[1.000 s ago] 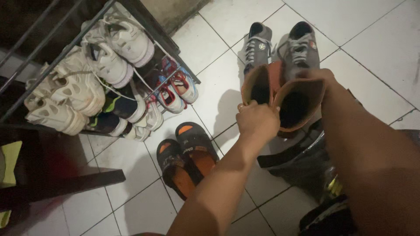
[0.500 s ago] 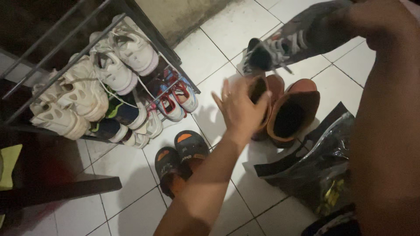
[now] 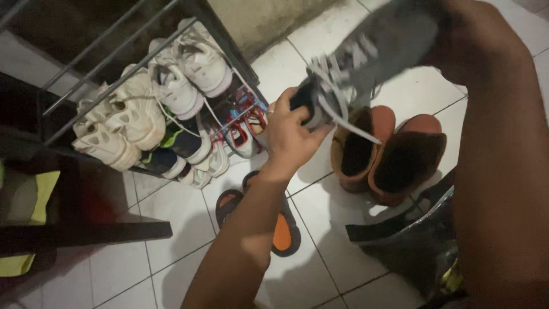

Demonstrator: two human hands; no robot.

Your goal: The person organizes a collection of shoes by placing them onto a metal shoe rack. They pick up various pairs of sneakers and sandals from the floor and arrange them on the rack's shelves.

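1. Pretty tight spot: the shoe rack [image 3: 171, 109] packed with white sneakers [image 3: 194, 68] takes up the left, the brown boots [image 3: 389, 154] stand on the tile to the right, sandals [image 3: 280, 229] lie just below the left arm, and a dark plastic bag [image 3: 417, 246] sits bottom right. Bare tile is open only up top and at the bottom.
2. The grey sneaker [image 3: 377, 46] is up in the air above the boots. The left hand [image 3: 291, 134] is closed around its heel end, while the right hand [image 3: 474, 40] grips the toe end.
3. Half a second ago the left hand was spread open and empty; only the right held the shoe.
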